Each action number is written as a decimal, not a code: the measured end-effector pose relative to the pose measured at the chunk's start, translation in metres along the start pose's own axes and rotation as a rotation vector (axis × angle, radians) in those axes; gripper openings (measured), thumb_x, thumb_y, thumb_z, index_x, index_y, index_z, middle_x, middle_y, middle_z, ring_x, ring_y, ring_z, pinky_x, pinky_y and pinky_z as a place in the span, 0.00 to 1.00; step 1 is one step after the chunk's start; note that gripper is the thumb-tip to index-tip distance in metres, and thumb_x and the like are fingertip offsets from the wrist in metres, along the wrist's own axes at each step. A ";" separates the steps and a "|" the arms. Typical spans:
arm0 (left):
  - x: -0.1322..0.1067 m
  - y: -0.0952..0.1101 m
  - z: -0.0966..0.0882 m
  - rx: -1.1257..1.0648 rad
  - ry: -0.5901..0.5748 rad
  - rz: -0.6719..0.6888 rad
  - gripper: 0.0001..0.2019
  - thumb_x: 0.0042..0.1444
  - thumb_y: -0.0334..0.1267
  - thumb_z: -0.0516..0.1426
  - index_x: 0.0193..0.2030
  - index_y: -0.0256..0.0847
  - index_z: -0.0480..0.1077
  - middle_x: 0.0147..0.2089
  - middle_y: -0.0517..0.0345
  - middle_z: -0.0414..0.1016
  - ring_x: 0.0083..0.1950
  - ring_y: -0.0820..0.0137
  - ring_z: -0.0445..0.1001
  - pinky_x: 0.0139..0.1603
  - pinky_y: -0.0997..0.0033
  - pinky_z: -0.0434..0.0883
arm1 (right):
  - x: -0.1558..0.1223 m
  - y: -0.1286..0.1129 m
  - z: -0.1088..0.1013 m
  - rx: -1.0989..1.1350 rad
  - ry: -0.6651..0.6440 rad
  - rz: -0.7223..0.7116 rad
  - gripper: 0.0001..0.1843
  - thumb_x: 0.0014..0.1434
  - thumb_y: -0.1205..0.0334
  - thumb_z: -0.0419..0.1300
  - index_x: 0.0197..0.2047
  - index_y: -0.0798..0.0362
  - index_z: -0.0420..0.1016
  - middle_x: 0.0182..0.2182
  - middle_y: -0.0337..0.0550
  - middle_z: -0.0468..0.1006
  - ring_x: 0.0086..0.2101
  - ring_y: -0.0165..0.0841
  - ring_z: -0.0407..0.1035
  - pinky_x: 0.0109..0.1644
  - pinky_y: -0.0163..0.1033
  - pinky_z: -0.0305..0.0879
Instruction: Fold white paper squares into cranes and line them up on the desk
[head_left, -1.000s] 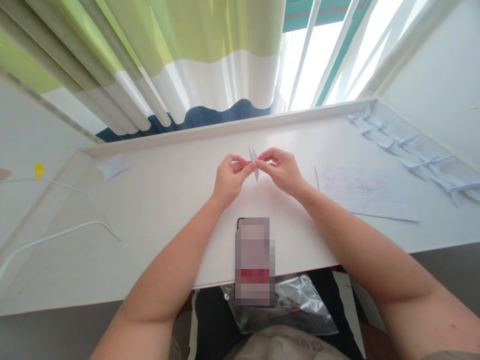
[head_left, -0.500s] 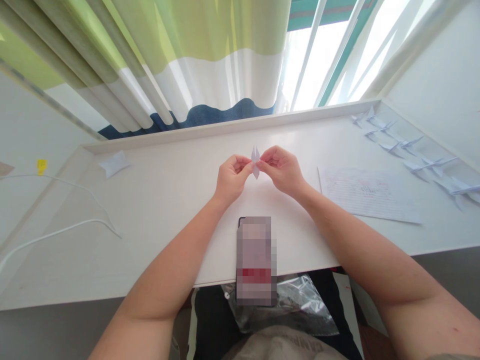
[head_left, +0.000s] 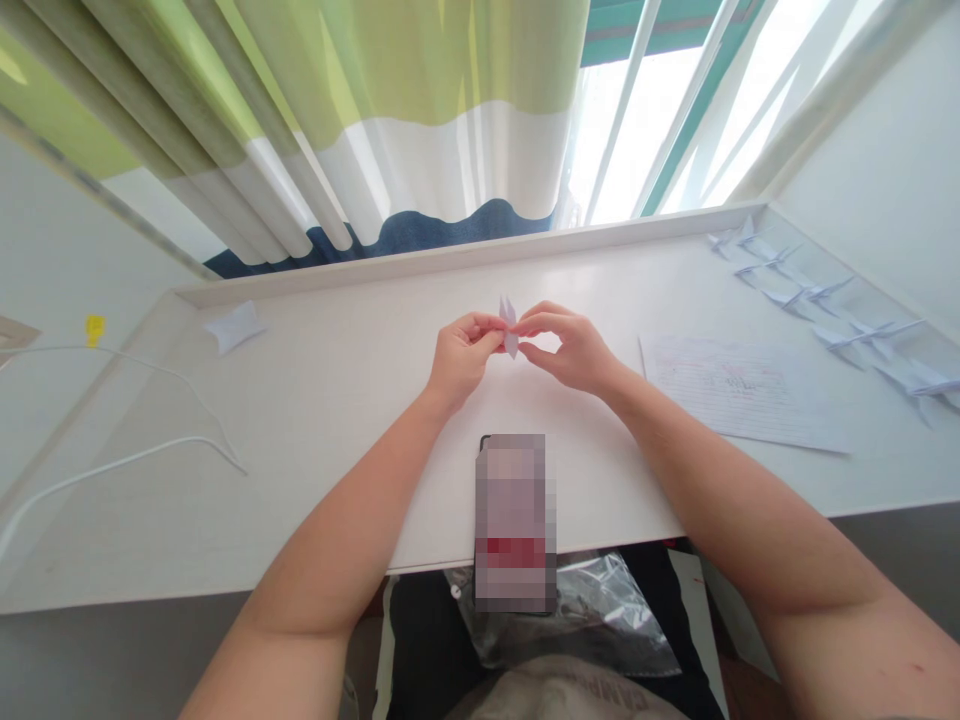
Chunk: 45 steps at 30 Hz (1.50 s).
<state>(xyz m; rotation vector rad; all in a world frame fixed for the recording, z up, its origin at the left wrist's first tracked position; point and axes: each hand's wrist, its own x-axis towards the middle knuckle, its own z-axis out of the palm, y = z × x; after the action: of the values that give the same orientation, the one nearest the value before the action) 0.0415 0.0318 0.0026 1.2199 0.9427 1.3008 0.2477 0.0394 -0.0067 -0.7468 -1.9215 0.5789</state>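
A small folded piece of white paper [head_left: 509, 325] is held just above the white desk [head_left: 315, 420] at its middle. My left hand [head_left: 459, 358] pinches its left side with thumb and fingertips. My right hand [head_left: 568, 348] pinches its right side the same way, fingers curled. The paper's pointed tips stick up and down between the two hands. A phone [head_left: 515, 520] lies at the desk's near edge, right below my hands, overhanging it a little.
A lined paper sheet [head_left: 739, 392] lies to the right. Several folded paper cranes [head_left: 814, 300] line the right wall. A crumpled paper piece [head_left: 234, 326] sits at the far left, and a white cable [head_left: 135, 460] runs across the left side. Curtains hang behind.
The folded paper looks shorter between my fingers than a second ago. My hands have stayed in nearly the same place, and the view has shifted slightly.
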 end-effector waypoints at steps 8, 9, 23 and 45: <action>0.001 -0.001 -0.004 -0.009 -0.102 0.004 0.10 0.53 0.32 0.73 0.43 0.42 0.84 0.42 0.56 0.89 0.43 0.68 0.85 0.53 0.60 0.83 | 0.001 0.001 -0.002 -0.016 0.061 0.020 0.09 0.66 0.64 0.68 0.46 0.42 0.89 0.43 0.42 0.85 0.42 0.38 0.79 0.50 0.51 0.81; 0.001 -0.002 -0.005 -0.005 -0.118 0.015 0.12 0.53 0.33 0.75 0.44 0.42 0.85 0.43 0.55 0.89 0.45 0.67 0.86 0.54 0.61 0.82 | 0.001 0.001 -0.002 -0.012 0.072 0.031 0.08 0.67 0.63 0.69 0.45 0.42 0.89 0.43 0.42 0.86 0.41 0.38 0.79 0.50 0.51 0.81; 0.004 -0.010 -0.005 0.150 -0.057 0.140 0.26 0.50 0.63 0.78 0.37 0.41 0.85 0.36 0.53 0.87 0.37 0.67 0.82 0.46 0.63 0.79 | 0.004 -0.008 0.002 -0.001 0.084 0.139 0.13 0.70 0.47 0.71 0.39 0.46 0.86 0.38 0.43 0.87 0.38 0.38 0.80 0.48 0.50 0.82; -0.002 -0.007 0.001 0.206 0.017 0.179 0.19 0.56 0.53 0.77 0.37 0.42 0.80 0.38 0.55 0.85 0.40 0.67 0.83 0.47 0.64 0.79 | 0.007 -0.008 0.018 0.324 0.207 0.317 0.26 0.57 0.36 0.79 0.38 0.47 0.75 0.34 0.40 0.84 0.36 0.37 0.81 0.46 0.49 0.83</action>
<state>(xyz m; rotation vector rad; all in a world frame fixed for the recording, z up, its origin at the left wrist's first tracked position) 0.0438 0.0310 -0.0043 1.4817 1.0175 1.3816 0.2272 0.0371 -0.0046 -0.8671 -1.4817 0.9435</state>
